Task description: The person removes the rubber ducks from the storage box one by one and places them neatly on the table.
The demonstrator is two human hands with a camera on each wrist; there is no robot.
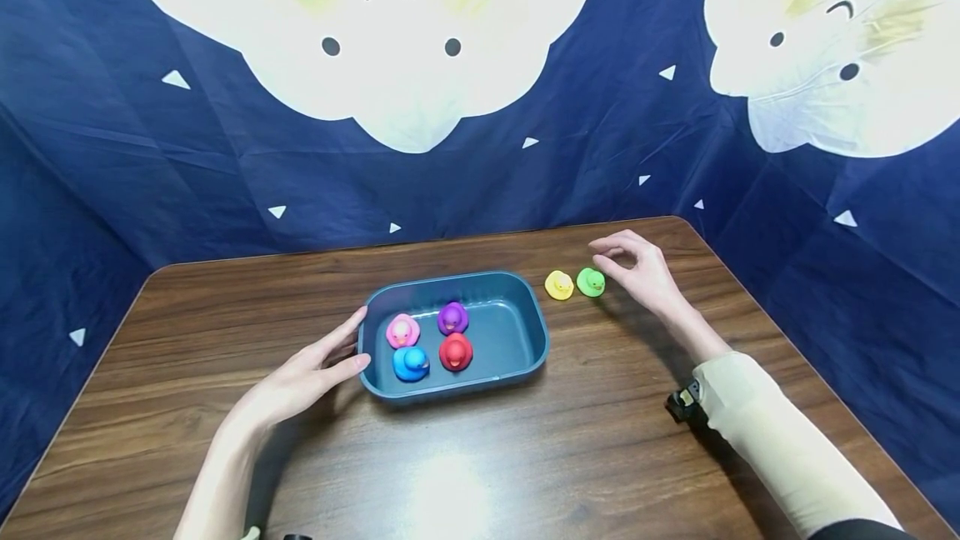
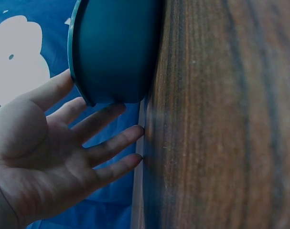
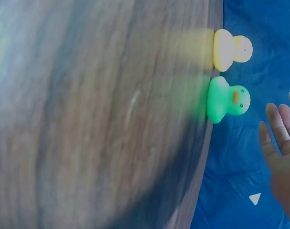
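A dark teal tray point(image 1: 510, 340) stands mid-table, holding a pink duck point(image 1: 402, 331), a blue duck point(image 1: 410, 363), a purple duck point(image 1: 453, 318) and a red duck point(image 1: 455, 352) in its left and middle part. My left hand point(image 1: 300, 382) touches the tray's left end, thumb and fingertips at the rim; in the left wrist view its fingers point(image 2: 111, 143) are spread. To the tray's right, a yellow duck point(image 1: 558, 285) and a green duck point(image 1: 591, 282) sit side by side on the wood. My right hand point(image 1: 637, 273) hovers beside the green duck, fingers loosely bent, holding nothing.
The brown wooden table point(image 1: 600, 440) has rounded far corners. A dark blue curtain point(image 1: 225, 182) with white clouds and small triangles hangs behind it and along the sides. A small black device point(image 1: 681, 403) sits at the right wrist's sleeve.
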